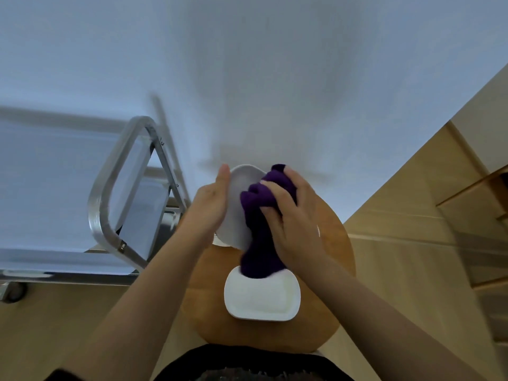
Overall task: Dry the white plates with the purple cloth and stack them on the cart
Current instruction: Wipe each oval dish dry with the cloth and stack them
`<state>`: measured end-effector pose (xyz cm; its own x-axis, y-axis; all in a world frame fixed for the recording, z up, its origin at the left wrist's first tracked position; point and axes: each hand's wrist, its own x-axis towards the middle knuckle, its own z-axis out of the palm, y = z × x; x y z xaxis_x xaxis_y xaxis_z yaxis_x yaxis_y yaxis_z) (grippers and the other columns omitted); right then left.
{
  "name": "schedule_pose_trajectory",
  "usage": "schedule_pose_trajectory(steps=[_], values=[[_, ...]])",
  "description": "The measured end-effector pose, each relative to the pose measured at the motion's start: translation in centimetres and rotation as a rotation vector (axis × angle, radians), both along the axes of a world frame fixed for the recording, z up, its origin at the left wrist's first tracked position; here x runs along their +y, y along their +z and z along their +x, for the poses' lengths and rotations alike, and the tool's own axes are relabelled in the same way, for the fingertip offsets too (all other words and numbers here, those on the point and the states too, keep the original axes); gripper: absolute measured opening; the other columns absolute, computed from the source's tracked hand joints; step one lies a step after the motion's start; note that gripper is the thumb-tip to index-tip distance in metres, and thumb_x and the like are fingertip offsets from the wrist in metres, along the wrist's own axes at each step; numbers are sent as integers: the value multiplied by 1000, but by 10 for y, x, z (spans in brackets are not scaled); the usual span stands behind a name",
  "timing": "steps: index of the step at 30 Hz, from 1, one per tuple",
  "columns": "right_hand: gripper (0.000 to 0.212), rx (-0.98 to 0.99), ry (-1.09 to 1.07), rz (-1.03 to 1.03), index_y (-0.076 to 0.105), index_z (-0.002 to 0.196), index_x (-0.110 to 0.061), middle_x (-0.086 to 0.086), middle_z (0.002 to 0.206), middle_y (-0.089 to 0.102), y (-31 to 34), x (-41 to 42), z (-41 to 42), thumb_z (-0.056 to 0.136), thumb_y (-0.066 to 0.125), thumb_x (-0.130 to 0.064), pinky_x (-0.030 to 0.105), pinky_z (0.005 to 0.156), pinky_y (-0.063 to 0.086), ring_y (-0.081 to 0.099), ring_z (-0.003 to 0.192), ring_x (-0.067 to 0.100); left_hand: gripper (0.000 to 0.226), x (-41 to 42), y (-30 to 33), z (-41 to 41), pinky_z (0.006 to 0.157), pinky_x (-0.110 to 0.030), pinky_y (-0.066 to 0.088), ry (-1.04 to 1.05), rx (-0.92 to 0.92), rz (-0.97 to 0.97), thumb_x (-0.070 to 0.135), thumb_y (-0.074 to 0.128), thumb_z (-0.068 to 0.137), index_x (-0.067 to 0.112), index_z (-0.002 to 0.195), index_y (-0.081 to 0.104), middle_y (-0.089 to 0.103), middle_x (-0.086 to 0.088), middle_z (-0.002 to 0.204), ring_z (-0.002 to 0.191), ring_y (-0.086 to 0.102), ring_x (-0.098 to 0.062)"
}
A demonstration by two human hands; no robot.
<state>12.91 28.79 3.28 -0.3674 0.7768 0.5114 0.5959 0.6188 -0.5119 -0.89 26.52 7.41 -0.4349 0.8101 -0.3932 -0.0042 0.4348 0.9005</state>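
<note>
Plate (236,207) being dried sits centre frame, tilted nearly on edge above the round wooden table (338,259). Left hand (211,204) backs it with flat, straight fingers against the rim and rear face; thumb not visible. Right hand (291,224) has fingers curled round a bunched purple cloth (261,215), pressing it into the plate's face, with a tail of cloth hanging down.

Advice for the wipe: keep the left palm as a firm backstop, sweep the cloth around the rim, then flip for the back. A flat-hand hold is weak, so don't push hard enough to slide the plate off the palm. Watch the hanging tail; it drapes onto the second plate (261,298).

That second plate lies flat on the table, lower centre, just below the hands. Whether it is wet or dry, cannot tell.

Cart (110,188) stands at left of frame, metal frame, pale shelf; no plates visible on it, so stacking looks not yet started.

Room: white wall above, light wood floor and panelling at right.
</note>
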Motion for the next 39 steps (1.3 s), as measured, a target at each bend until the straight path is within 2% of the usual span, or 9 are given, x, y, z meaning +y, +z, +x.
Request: schedule_pose_trajectory(steps=[5, 9, 12, 15, 19, 27, 31, 35, 39], values=[[45, -284, 87, 30, 20, 142, -29, 13, 152, 27, -20, 0, -23, 99, 13, -42, 44, 113, 8, 13, 140, 29, 83, -16, -8, 16, 102, -47, 44, -93, -172, 4, 78, 19, 74, 27, 122, 62, 67, -5, 115, 109, 60, -25], [50, -257, 151, 127, 29, 137, -28, 15, 144, 40, -9, 17, -15, 89, 35, -42, 48, 110, 24, 29, 131, 32, 83, -23, -8, 13, 100, -44, 46, -148, -178, 92, 80, 23, 66, 30, 119, 63, 69, -2, 110, 107, 62, -20], [49, -235, 194, 241, 39, 128, -23, 17, 120, 57, 4, 30, -15, 83, 44, -42, 43, 81, 49, 54, 97, 33, 79, -25, -2, 12, 98, -45, 47, -158, -140, 133, 79, 24, 64, 28, 109, 65, 70, -4, 105, 103, 64, -20], [46, -162, 107, 299, 42, 117, -19, 13, 96, 63, 15, 39, -13, 79, 47, -44, 28, 56, 47, 58, 71, 27, 77, -26, 1, 15, 90, -42, 52, -136, -81, 172, 76, 27, 67, 19, 100, 66, 70, -8, 97, 95, 65, -24], [48, -112, -45, 282, 50, 111, -15, 9, 83, 62, 19, 44, -9, 78, 48, -50, 23, 49, 42, 58, 63, 24, 41, -27, 2, 18, 72, -39, 53, -38, -100, 210, 46, 45, 94, 12, 83, 66, 69, -8, 79, 79, 66, -26], [57, -17, -330, -110, 47, 127, -20, 3, 114, 55, 26, 52, 22, 82, 48, -56, 30, 70, 41, 55, 96, 21, 29, -32, 8, 13, 60, -27, 54, 189, -206, 320, 37, 46, 96, 18, 81, 61, 66, 4, 73, 73, 64, -15], [39, 373, -378, -508, 43, 118, -28, -8, 107, 55, 25, 36, 29, 87, 59, -45, 12, 62, 41, 56, 91, 9, 26, -29, 13, 11, 58, -28, 53, 284, -275, 330, 41, 49, 94, 18, 92, 61, 65, 2, 85, 82, 64, -18], [48, 956, -461, -956, 45, 120, -22, -1, 107, 60, 22, 20, 16, 80, 72, -28, 36, 78, 56, 61, 94, 19, 52, -18, 2, 24, 86, -46, 52, 403, -333, 257, 58, 48, 88, 17, 118, 57, 62, -6, 108, 99, 60, -26], [60, 1267, -537, -1119, 47, 123, -17, 7, 107, 62, 17, 16, -4, 72, 77, -10, 35, 70, 56, 63, 90, 24, 51, -20, 1, 54, 90, -50, 52, 348, -704, 213, 60, 47, 89, 21, 121, 56, 66, -10, 113, 102, 64, -30]])
